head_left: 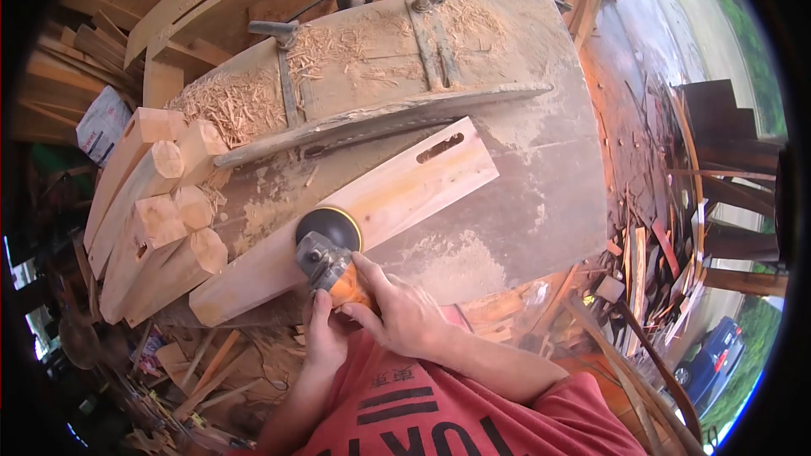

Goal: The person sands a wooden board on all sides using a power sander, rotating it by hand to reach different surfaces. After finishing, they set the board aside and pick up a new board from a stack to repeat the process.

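Head view: the right hand [401,308] grasps the orange body of a sander [345,285], while the left hand [326,331] holds it from the other side. Its round black disc [328,226] lies on a long, pale, smooth wooden board [405,190] with a rounded slot, set slantwise on a dusty, worn tabletop [553,203]. Curly shavings [241,105] lie beyond; chunky faceted timbers [173,266] cluster at left.

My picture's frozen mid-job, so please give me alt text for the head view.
The left hand and right hand hold an orange disc sander on a slotted, pale plank, lying slanted across a dusty worktable. Wood shavings lie beyond the fence; shaped timbers are stacked at left.
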Action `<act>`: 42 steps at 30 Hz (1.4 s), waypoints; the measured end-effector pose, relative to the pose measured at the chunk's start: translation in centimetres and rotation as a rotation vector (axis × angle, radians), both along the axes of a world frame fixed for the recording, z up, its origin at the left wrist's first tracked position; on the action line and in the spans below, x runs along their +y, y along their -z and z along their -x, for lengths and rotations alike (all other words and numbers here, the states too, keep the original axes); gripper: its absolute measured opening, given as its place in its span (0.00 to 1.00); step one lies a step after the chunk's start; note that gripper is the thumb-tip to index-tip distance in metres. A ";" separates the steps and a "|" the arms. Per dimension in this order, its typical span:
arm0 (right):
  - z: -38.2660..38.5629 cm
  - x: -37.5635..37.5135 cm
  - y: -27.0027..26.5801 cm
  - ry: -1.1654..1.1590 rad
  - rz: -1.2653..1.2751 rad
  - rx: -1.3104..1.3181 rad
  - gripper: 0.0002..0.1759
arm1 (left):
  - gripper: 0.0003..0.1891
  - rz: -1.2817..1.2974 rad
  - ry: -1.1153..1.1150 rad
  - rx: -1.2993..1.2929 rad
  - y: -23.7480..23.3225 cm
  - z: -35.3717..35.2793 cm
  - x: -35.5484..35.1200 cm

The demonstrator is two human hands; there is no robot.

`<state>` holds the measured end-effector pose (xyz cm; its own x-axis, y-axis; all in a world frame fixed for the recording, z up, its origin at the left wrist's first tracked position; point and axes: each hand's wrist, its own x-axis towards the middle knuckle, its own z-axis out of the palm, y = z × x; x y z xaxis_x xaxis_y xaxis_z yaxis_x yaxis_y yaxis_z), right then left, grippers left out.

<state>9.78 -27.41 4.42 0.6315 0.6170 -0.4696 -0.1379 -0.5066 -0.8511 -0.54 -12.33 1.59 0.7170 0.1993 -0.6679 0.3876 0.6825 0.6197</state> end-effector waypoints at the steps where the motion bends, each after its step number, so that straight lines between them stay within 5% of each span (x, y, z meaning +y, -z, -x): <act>1: 0.0 -0.3 0.2 0.051 -0.021 -0.011 0.40 | 0.33 -0.016 0.018 0.000 0.1 -0.4 -0.1; 10: -6.6 -13.1 -0.7 0.517 0.092 -0.009 0.37 | 0.25 -0.030 0.368 -0.080 2.0 -14.5 -13.0; 14: -6.2 -11.9 -0.8 0.547 0.018 0.058 0.38 | 0.26 0.025 0.320 -0.009 1.7 -13.7 -12.2; 18: -4.8 -9.4 -0.8 0.281 0.100 -0.125 0.39 | 0.28 -0.032 0.348 -0.038 -1.1 -11.3 -8.1; 24: -7.5 -15.1 -1.2 0.576 0.124 0.026 0.37 | 0.28 0.027 0.460 -0.083 0.6 -16.8 -14.6; 25: -7.4 -16.0 -0.4 0.520 0.150 -0.119 0.37 | 0.29 0.024 0.454 -0.052 0.3 -17.2 -15.1; 32: -6.8 -14.2 -0.1 0.497 0.094 -0.082 0.39 | 0.28 0.011 0.418 -0.059 0.9 -15.8 -13.2; 37: -4.1 -8.5 -0.6 0.261 0.081 -0.006 0.40 | 0.27 -0.119 0.306 -0.022 2.0 -7.6 -7.4; 40: -1.4 -3.6 0.7 0.142 -0.060 -0.117 0.41 | 0.35 0.028 0.128 -0.004 0.9 -2.5 -2.8; 42: -2.2 -2.7 -0.3 0.049 0.066 0.015 0.40 | 0.36 -0.007 0.097 -0.007 0.3 -2.2 -1.7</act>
<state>11.95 -30.11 4.73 0.6529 0.5530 -0.5175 -0.1762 -0.5536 -0.8139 1.71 -14.03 1.33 0.7379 0.1335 -0.6616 0.4474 0.6372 0.6276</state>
